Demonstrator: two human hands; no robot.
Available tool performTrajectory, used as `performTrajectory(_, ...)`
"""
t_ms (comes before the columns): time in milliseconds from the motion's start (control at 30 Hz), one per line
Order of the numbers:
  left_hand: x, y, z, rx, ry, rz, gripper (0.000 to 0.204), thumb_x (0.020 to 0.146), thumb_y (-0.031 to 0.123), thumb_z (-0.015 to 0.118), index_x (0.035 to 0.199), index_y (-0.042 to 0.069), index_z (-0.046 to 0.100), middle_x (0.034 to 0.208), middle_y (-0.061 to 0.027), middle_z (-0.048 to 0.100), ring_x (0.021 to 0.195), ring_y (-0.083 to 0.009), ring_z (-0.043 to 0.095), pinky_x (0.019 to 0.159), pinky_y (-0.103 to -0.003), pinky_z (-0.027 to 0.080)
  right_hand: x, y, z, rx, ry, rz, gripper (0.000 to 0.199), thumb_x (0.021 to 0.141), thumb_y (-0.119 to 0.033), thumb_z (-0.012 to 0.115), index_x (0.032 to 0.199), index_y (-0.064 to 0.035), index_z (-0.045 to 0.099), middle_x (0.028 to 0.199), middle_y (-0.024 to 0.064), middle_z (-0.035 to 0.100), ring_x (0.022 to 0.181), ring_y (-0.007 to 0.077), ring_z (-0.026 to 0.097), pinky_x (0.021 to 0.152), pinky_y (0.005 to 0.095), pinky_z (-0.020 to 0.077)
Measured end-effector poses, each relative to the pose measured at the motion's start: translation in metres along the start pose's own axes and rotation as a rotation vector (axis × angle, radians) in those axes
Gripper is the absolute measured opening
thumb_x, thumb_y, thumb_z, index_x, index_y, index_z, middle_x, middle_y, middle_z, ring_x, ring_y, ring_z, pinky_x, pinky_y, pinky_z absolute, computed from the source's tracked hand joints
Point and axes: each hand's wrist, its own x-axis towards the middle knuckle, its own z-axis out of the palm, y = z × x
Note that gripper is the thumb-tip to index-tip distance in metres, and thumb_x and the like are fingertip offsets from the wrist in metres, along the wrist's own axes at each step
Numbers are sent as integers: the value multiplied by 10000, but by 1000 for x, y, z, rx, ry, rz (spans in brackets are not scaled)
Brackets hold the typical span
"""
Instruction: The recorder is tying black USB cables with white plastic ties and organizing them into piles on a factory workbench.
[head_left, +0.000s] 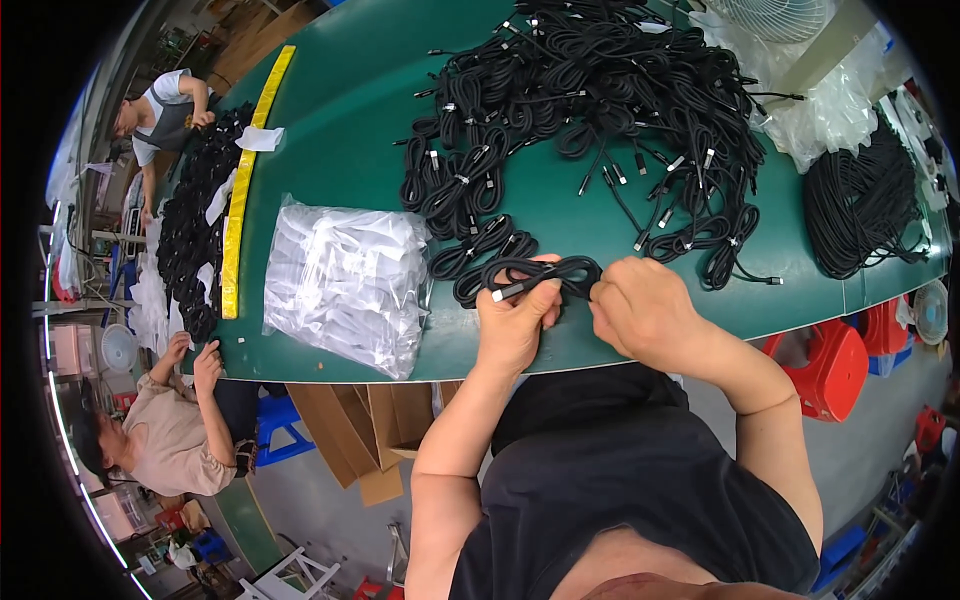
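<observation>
Just in front of me, over the near edge of the green table, my left hand (pixel 512 328) is closed around a coiled black USB cable (pixel 578 266). Its silver plug (pixel 514 289) sticks out to the left past my thumb. My right hand (pixel 645 308) is closed at the coil's right end, fingers curled in; whatever lies between the fingertips is hidden. Beyond my hands spreads a large pile of coiled black cables (pixel 590 80), several with metal plugs showing. Smaller bundles (pixel 485 245) lie close to my left hand.
A clear bag of white pieces (pixel 345 285) lies left, beside a yellow strip (pixel 255 180). Black cable loops (pixel 860 205) and clear plastic (pixel 835 115) sit right, near a fan (pixel 775 15). Two people work at left. Cardboard boxes (pixel 345 425) and a red stool (pixel 835 370) stand below table height.
</observation>
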Motion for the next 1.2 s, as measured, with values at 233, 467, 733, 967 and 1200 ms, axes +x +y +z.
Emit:
performTrajectory(233, -1, 12, -6, 286, -73, 105, 245, 744, 77, 729, 953, -13, 636, 772, -18, 612, 634, -53, 521, 576, -179, 420, 1, 1, -11, -18, -61, 61, 274, 574, -7, 664, 816, -11, 535, 750, 88, 478, 670, 238, 505, 562, 330, 381)
performTrajectory(467, -5, 6, -3, 454, -178, 187, 248, 726, 45, 734, 947, -12, 638, 829, -22, 632, 749, -73, 557, 687, -204, 453, 2, -1, -4, -74, -25, -124, 208, 588, -80, 605, 776, -18, 543, 693, 49, 419, 636, 192, 458, 545, 302, 339)
performTrajectory(733, 3, 5, -11, -14, -34, 38, 204, 777, 16, 659, 967, -45, 615, 690, -25, 577, 534, -78, 486, 491, -200, 387, 9, 1, -8, -94, 54, -18, 143, 622, -87, 599, 742, -34, 541, 693, 47, 419, 641, 193, 446, 554, 300, 337)
performTrajectory(967, 5, -7, -4, 22, -112, -44, 176, 812, 75, 649, 957, -16, 607, 731, -13, 576, 582, -63, 493, 516, -194, 391, 6, -2, 0, -86, 37, -26, 200, 626, -110, 668, 769, -37, 550, 724, 57, 439, 668, 205, 462, 564, 311, 358)
performTrajectory(1200, 2, -3, -2, 366, -304, 39, 239, 909, 208, 532, 1019, -5, 535, 953, -60, 601, 854, -119, 556, 777, -269, 453, 21, 1, -14, 271, 83, 211, 389, 689, -213, 733, 977, -16, 563, 870, 94, 518, 740, 250, 563, 591, 340, 484)
